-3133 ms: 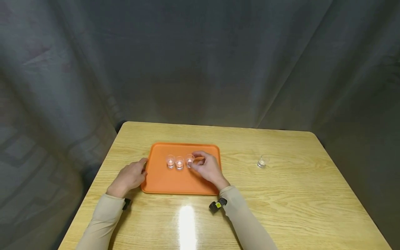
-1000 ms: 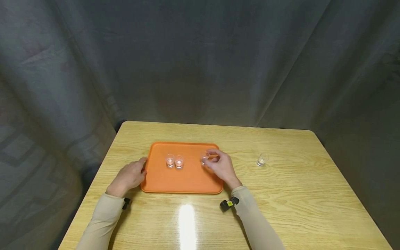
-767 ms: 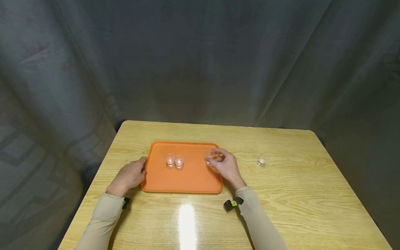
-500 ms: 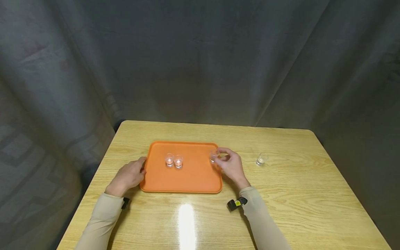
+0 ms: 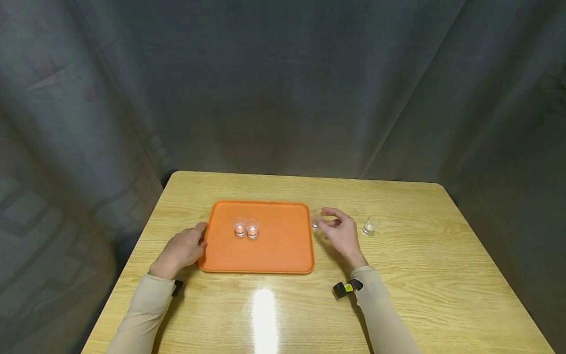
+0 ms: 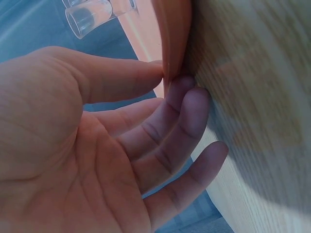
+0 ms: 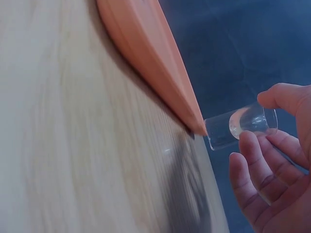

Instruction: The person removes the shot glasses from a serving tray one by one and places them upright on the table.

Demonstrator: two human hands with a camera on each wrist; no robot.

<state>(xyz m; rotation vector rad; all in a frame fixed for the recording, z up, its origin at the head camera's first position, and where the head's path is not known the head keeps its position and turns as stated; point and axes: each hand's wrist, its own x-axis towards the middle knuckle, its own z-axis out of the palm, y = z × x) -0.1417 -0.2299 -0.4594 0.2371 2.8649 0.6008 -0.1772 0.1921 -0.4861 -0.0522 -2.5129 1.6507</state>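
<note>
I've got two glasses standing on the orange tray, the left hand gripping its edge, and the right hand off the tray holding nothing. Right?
One thing's off: the right hand isn't empty; it holds a clear glass, as the right wrist view shows. The rest stands.

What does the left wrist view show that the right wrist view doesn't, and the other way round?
Left wrist only: the left hand pinching the orange rectangular tray, and at least one clear cylindrical cup on it.
Right wrist only: the right hand holding another clear cup.
Both: that tray's edge, the pale wood-grain tabletop and dark fabric curtain.
</note>
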